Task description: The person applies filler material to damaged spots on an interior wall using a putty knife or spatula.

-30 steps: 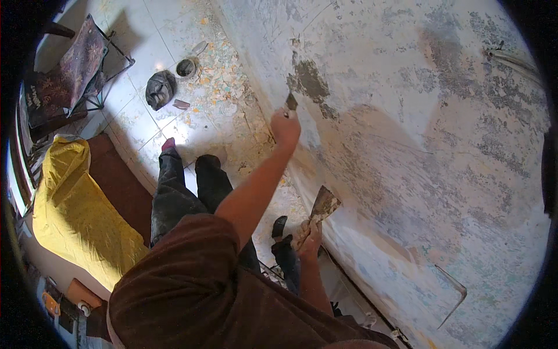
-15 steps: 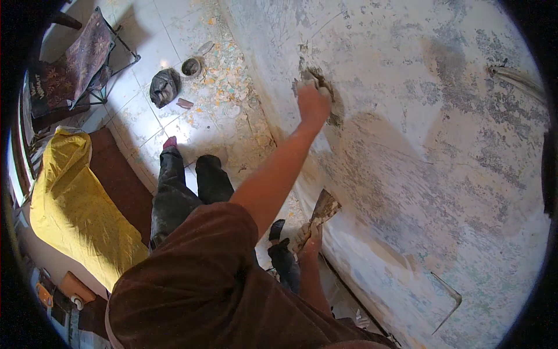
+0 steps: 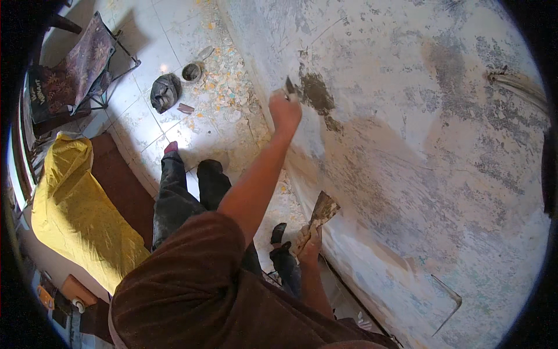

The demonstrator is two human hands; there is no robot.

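My left hand (image 3: 285,111) is closed around the handle of a small putty knife (image 3: 290,85), whose dark blade points up beside the wall. Just right of the blade lies a damp grey-brown mortar patch (image 3: 317,93) on the wall, apart from my fingers. Lower down, my right hand (image 3: 311,245) grips a broad scraper (image 3: 323,209). Its wide blade is smeared with mortar and tilts up toward the wall. A clump of mortar seems to sit by the right fingers, partly hidden.
The scuffed wall (image 3: 395,174) fills the right side, with a bent metal rod (image 3: 456,299) low on it. Flaked plaster (image 3: 226,87) litters the tiles near a small bucket (image 3: 191,72) and black bag (image 3: 165,93). A folding chair (image 3: 87,70) and yellow cloth (image 3: 75,209) stand left.
My left hand has drawn left and slightly down from the wall patch, uncovering the mortar and showing the knife blade. My right hand and the scraper have barely shifted.
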